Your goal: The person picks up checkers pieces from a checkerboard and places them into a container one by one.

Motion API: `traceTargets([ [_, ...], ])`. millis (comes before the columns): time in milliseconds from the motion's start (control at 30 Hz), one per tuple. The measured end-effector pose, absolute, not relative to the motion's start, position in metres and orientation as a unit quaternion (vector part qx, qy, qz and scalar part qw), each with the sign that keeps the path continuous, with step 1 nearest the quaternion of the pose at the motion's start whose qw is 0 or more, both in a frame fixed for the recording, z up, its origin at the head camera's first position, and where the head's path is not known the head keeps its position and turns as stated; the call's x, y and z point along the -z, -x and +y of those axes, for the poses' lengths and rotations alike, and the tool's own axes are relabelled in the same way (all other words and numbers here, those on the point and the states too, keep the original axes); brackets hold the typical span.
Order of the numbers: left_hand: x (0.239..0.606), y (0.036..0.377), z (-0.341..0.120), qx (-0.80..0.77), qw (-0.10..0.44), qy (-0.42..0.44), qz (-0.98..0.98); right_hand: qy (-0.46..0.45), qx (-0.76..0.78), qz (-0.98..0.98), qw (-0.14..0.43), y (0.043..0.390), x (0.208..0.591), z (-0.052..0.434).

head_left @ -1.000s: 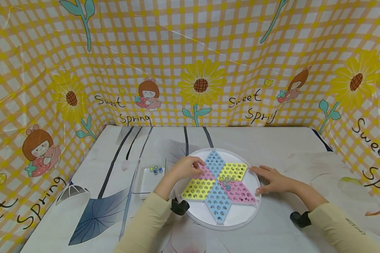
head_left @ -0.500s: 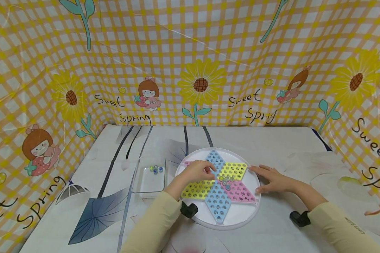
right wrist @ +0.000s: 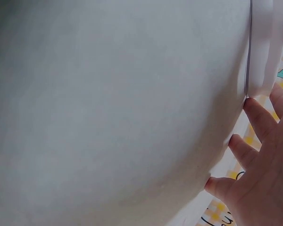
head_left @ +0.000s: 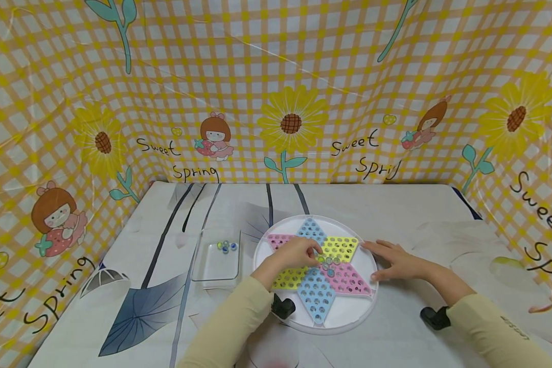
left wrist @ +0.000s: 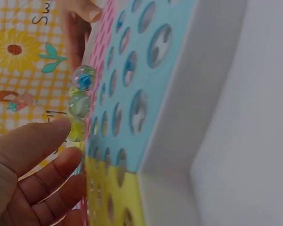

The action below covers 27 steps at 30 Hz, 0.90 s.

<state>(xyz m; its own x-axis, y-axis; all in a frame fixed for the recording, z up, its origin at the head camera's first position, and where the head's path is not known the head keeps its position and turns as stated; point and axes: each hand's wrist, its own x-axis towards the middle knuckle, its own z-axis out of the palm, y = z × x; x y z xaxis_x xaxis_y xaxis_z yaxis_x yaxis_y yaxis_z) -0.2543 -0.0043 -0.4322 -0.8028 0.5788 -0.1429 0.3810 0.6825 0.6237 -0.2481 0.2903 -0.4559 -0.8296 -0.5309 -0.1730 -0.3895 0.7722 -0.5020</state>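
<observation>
A round white Chinese checkers board (head_left: pixel 294 319) lies on the table, its star divided into pink, yellow and blue sections. Several glass marbles (head_left: pixel 328 261) cluster near the star's centre; one is yellow-green (left wrist: pixel 77 132). My left hand (head_left: pixel 296 253) is over the left of the star, covering part of it. In the left wrist view, its thumb tip is at the yellow-green marble, while a gap separates thumb and index finger. My right hand (head_left: pixel 397 261) rests at the board's right edge; spread fingertips (right wrist: pixel 257 113) touch the rim in the right wrist view.
Left of the board stands a clear shallow tray (head_left: pixel 209 266) with several marbles (head_left: pixel 226 246) near its right side. A yellow checked cloth (head_left: pixel 248 66) hangs behind and along the sides of the table (head_left: pixel 395 204).
My left hand has moved right and slightly nearer across the board, from the left pink section to the marbles at the centre. My right hand and the marbles have stayed in place.
</observation>
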Motion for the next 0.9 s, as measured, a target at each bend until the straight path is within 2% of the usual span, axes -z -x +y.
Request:
traceTargets([
  [900,0.443,0.257,0.005,-0.269,0.15,-0.236,0.921,0.256,0.235,0.925,0.153,0.249,0.455,0.29],
])
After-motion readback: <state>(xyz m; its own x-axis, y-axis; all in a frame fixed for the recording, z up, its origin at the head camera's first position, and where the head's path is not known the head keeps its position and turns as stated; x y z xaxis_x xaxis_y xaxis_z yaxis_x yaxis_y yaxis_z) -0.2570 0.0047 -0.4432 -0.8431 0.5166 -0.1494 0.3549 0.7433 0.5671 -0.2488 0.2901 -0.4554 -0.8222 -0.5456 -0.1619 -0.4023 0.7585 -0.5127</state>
